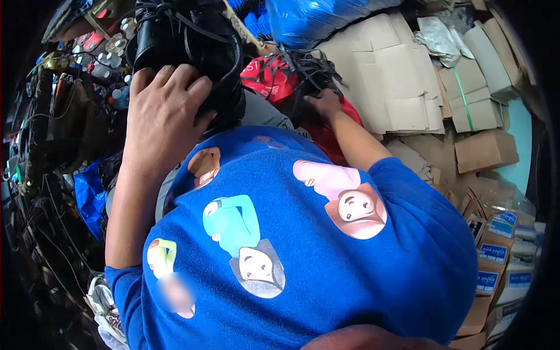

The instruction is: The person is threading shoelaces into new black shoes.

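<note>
My left hand [166, 111] curls its fingers over the near edge of a large, shiny black leather-like thing [195, 46] with dark cords, at the upper left. Its exact kind is unclear. Farther right, my right hand [325, 104] is closed at the lower edge of a black thing with tangled straps or laces [312, 70]; its fingertips are partly hidden. Red fabric [271, 79] with white lettering lies behind and below that tangle. Between my arms is my blue shirt [315, 262] with printed cartoon figures.
Flattened cardboard [382, 76] spreads to the right, with a brown box [486, 150] beyond it. A blue plastic bag [326, 20] bulges at the top. Several plastic bottles [102, 70] and a dark, cluttered rack [61, 111] stand on the left.
</note>
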The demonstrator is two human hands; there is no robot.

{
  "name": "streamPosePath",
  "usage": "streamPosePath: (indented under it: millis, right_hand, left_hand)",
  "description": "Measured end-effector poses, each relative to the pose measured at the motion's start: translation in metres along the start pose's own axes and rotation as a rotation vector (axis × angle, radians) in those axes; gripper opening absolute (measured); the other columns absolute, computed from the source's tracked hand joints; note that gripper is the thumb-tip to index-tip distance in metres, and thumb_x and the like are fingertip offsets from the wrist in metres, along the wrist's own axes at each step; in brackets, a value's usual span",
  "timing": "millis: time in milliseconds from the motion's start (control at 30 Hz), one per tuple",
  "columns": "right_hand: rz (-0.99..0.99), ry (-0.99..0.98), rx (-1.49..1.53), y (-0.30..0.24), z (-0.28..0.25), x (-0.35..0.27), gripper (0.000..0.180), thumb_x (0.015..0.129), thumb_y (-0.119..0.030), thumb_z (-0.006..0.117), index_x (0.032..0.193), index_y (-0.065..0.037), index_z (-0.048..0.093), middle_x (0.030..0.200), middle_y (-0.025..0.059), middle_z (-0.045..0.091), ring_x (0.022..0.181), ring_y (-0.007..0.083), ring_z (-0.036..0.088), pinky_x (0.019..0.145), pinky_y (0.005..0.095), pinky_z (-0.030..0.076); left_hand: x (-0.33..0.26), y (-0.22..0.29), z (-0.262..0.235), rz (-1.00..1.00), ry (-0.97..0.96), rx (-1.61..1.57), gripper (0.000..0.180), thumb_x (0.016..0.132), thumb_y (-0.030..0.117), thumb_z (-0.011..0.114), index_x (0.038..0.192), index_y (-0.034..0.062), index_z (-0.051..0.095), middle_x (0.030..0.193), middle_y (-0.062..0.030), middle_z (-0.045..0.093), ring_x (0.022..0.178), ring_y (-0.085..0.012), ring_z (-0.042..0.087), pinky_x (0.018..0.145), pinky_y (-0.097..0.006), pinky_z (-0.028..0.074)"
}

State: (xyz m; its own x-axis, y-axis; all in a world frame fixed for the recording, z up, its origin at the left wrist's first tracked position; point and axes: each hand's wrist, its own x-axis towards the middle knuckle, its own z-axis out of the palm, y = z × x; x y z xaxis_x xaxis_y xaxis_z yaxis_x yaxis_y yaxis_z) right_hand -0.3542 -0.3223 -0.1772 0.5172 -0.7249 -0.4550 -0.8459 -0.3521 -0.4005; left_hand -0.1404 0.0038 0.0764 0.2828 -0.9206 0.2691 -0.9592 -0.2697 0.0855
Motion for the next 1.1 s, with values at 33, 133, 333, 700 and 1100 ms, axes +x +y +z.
streamPosePath:
  millis: [33,133,333,700,1100]
  right_hand:
    - [0.111,-0.002,0.245,0.005,0.004,-0.007,0.055,0.076,-0.044,0.074,0.11,-0.002,0.064,0.107,0.0164,0.065,0.101,0.0245,0.061,0.088,0.0376,0.048]
    - [0.625,-0.368,1.015,0.016,0.032,-0.043,0.05,0.077,-0.038,0.074,0.111,-0.003,0.062,0.113,0.0155,0.062,0.102,0.0258,0.061,0.089,0.0375,0.048]
    - [0.57,-0.427,1.148,0.0,0.069,-0.038,0.039,0.083,-0.031,0.069,0.111,-0.006,0.06,0.113,0.0115,0.059,0.098,0.0259,0.059,0.09,0.0355,0.046]
    - [-0.059,-0.41,1.753,-0.065,-0.129,-0.095,0.067,0.083,-0.059,0.055,0.134,-0.016,0.048,0.14,0.01,0.045,0.129,0.0327,0.041,0.109,0.056,0.026]
    - [-1.034,-0.36,1.126,-0.236,-0.187,-0.165,0.044,0.083,-0.006,0.064,0.124,-0.001,0.05,0.116,0.0137,0.061,0.106,0.0261,0.062,0.096,0.0409,0.048]
  left_hand:
    - [0.0,0.0,0.001,-0.04,-0.02,0.003,0.032,0.068,0.023,0.074,0.093,0.0106,0.059,0.088,-0.0058,0.059,0.096,-0.0235,0.056,0.089,-0.039,0.038]
    - [-0.001,-0.003,0.002,-0.083,-0.016,0.026,0.029,0.068,0.023,0.074,0.089,0.0121,0.058,0.087,-0.0042,0.059,0.094,-0.0224,0.057,0.087,-0.039,0.038]
    - [-0.007,-0.004,0.001,-0.072,-0.053,-0.031,0.031,0.067,0.021,0.075,0.092,0.0124,0.059,0.093,-0.0045,0.062,0.106,-0.024,0.054,0.097,-0.045,0.032]
    - [-0.018,-0.014,0.003,-0.021,0.07,0.008,0.031,0.071,0.015,0.07,0.102,0.0162,0.063,0.095,-0.0021,0.059,0.112,-0.0242,0.048,0.086,-0.04,0.04]
    - [-0.007,-0.018,0.005,0.089,0.095,0.023,0.039,0.076,0.013,0.064,0.113,0.0244,0.068,0.084,0.0013,0.062,0.099,-0.0177,0.052,0.079,-0.035,0.036]
